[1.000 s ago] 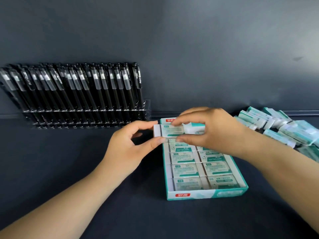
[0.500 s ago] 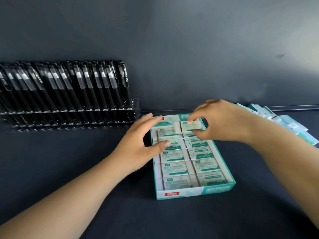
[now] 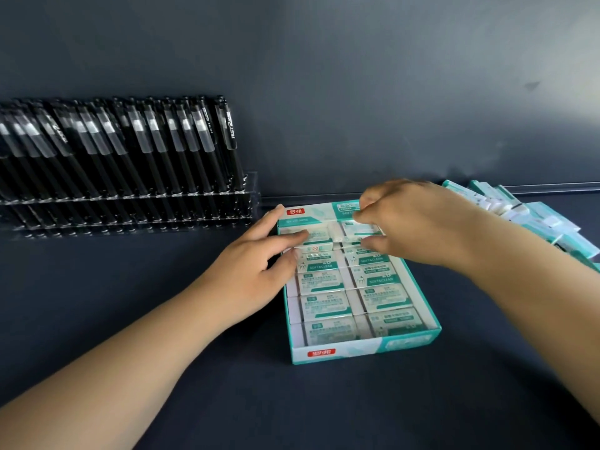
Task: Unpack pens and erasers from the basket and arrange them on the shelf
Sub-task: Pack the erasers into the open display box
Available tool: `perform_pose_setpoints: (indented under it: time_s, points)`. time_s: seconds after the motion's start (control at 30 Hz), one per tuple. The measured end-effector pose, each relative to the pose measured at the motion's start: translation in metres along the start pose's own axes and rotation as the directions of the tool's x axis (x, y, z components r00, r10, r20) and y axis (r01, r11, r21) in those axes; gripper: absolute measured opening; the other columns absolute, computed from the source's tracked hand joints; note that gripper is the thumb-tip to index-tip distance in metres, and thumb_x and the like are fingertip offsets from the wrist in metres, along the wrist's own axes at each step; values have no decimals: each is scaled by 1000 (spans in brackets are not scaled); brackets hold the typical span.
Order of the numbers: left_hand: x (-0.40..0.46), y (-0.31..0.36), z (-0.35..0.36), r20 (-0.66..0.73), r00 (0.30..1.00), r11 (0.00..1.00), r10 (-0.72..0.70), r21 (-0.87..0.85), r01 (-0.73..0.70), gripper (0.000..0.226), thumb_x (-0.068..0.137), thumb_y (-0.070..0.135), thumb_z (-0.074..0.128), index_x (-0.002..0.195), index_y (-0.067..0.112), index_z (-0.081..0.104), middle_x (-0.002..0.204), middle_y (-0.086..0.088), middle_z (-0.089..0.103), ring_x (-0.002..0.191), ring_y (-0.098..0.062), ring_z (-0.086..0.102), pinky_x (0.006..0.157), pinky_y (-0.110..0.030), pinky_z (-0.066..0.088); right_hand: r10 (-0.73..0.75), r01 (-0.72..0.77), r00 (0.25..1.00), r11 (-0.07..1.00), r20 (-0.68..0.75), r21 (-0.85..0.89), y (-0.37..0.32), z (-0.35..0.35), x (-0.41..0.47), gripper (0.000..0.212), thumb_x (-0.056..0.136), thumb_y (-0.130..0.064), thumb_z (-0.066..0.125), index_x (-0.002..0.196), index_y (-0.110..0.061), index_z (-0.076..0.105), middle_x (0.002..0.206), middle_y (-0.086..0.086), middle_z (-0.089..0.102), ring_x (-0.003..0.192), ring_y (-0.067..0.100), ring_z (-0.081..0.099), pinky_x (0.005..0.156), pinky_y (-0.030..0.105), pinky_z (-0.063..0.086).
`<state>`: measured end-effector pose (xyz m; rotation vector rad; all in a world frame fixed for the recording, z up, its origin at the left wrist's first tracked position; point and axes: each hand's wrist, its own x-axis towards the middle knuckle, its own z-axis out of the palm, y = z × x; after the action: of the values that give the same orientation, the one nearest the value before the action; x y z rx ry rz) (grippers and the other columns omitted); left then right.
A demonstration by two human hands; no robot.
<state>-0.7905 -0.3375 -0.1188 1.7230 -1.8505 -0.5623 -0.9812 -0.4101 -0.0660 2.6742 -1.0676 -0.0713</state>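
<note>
A teal-and-white eraser box (image 3: pixel 363 349) lies on the dark shelf, filled with two columns of wrapped erasers (image 3: pixel 324 306). My right hand (image 3: pixel 418 222) is at the box's far right corner, thumb and fingers pinched on an eraser (image 3: pixel 358 228) that sits down in the back row. My left hand (image 3: pixel 256 264) rests on the box's left side, fingers spread over the erasers of the left column, holding nothing. Black pens (image 3: pixel 130 151) stand in a clear rack (image 3: pixel 246 203) at the left.
A loose heap of teal-wrapped erasers (image 3: pixel 535 219) lies at the right, behind my right forearm. A dark wall stands close behind the box and the pen rack. The dark shelf surface (image 3: pixel 227 401) stretches in front of the box.
The eraser held up between both hands a second ago has come down into the box's far right slot. My left hand let go and settled flat on the left column.
</note>
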Motion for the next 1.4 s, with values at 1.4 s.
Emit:
perform_pose_setpoints:
  time_s: [1.4]
  points:
    - [18,111,-7,106,979,981,177,-99,-166,18,89,27,55,79,31,70,80,23,68,87,5,59,74,-6,39,469,-395,883,729,12,558,117,6,-110,16,86,-19,61,97,-16,72,97,-1,64,87,12,53,75,16,31]
